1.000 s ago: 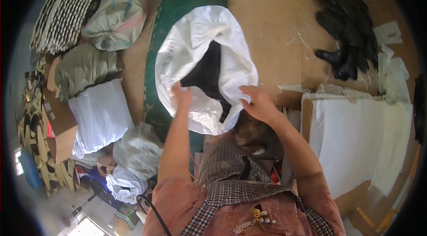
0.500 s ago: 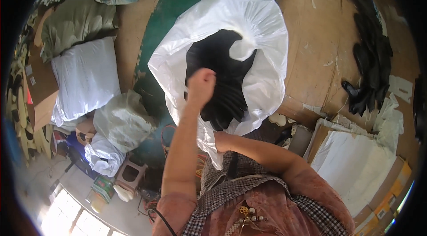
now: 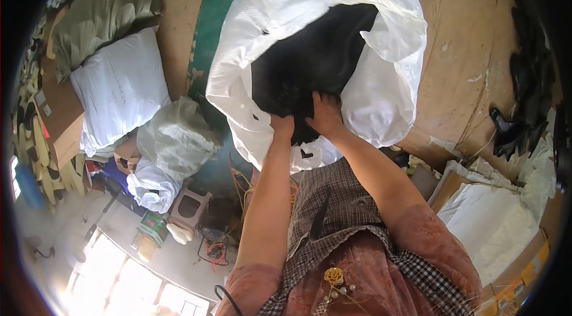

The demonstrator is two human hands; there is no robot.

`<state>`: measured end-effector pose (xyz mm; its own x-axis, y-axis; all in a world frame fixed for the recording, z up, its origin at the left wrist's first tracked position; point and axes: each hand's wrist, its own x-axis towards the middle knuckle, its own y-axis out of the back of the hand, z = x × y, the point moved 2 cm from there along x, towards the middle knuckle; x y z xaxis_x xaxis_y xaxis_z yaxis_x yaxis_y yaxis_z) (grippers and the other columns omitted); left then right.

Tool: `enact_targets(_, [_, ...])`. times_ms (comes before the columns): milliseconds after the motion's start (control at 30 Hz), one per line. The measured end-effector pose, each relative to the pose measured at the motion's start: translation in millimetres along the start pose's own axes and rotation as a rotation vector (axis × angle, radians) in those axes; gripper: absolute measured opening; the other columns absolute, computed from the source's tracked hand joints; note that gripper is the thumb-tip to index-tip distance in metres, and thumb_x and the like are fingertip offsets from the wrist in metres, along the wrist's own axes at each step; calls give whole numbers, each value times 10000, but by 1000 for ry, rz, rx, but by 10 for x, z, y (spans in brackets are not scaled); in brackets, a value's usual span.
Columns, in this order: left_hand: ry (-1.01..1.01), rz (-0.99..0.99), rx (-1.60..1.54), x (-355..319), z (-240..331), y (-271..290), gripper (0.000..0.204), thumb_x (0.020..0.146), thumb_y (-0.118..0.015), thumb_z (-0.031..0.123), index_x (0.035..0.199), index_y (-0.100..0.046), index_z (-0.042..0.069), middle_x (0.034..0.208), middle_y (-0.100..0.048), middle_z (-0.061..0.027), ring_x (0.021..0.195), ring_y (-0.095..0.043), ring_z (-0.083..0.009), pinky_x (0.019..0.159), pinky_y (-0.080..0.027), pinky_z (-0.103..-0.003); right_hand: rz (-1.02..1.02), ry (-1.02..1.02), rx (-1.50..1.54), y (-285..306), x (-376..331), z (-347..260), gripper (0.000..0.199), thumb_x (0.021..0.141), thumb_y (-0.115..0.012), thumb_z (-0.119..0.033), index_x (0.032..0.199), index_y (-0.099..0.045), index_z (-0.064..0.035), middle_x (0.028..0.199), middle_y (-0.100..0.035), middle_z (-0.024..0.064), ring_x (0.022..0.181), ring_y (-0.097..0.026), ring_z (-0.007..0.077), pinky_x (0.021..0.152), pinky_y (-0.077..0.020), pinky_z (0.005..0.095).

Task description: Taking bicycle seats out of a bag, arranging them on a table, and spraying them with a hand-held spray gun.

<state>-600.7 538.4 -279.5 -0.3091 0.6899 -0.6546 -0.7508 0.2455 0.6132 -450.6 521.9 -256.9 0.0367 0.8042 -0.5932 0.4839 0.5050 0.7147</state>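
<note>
A big white plastic sack (image 3: 310, 12) lies open toward me on a wooden table. Its mouth is full of black material (image 3: 316, 60), probably fabric pieces. My left hand (image 3: 282, 127) grips the near rim of the sack at the edge of the black pile. My right hand (image 3: 326, 114) sits just beside it, fingers pressed into the black material at the sack's mouth. Both forearms reach up from my checked and pink clothing.
A pile of black pieces (image 3: 527, 101) lies at the table's right. White sheets (image 3: 494, 220) are stacked lower right. To the left stand a white filled sack (image 3: 119, 89), an olive one (image 3: 101, 18), crumpled white bags (image 3: 173, 143) and cardboard boxes (image 3: 56, 107).
The view has closed in on the sack. My right hand, hidden half a second ago, now rests in the black material beside my left hand.
</note>
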Motion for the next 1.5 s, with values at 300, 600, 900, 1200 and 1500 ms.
enact_targets(300, [228, -57, -486, 145, 169, -164, 759, 583, -707, 52, 1256, -371, -51, 1162, -520, -168, 1006, -535, -293, 871, -449, -350, 52, -23, 194, -188, 45, 171, 940, 618, -779, -256, 1377, -256, -73, 1296, -367, 231, 1226, -329, 402, 1031, -297, 451])
enact_targets(600, [281, -214, -762, -65, 9, -155, 837, 644, -767, 258, 1341, -348, 64, 1284, -457, -119, 1158, -442, -265, 954, -355, -367, -31, -77, 168, -225, 153, 294, 923, 575, -768, -225, 1348, -297, -42, 1206, -478, 268, 1116, -486, 398, 951, -405, 436])
enact_targets(900, [-86, -161, -396, -569, -8, 3, 841, 735, -719, 427, 1387, -310, 90, 1316, -426, -80, 1154, -427, -227, 976, -322, -355, -71, -31, 270, -86, -79, 431, 907, 559, -767, -281, 1319, -352, -9, 1026, -609, 244, 963, -598, 359, 866, -477, 390])
enact_targets(1200, [-70, -354, -760, -1083, -49, 345, 719, 830, -672, 266, 1387, -292, 16, 1370, -378, -97, 1212, -392, -242, 1011, -330, -317, -93, -26, 494, 586, -800, -28, 844, 575, -758, -336, 1269, -408, -7, 960, -622, 249, 932, -598, 388, 837, -481, 409])
enact_targets(1500, [-1051, -187, -63, -3294, 1619, 526, 880, 658, -793, 229, 1352, -298, 15, 1257, -335, -191, 1161, -375, -345, 981, -328, -421, 485, 194, 1103, 1666, -2615, 807, 780, 606, -785, -191, 1272, -416, -20, 1028, -625, 173, 986, -614, 257, 856, -476, 338])
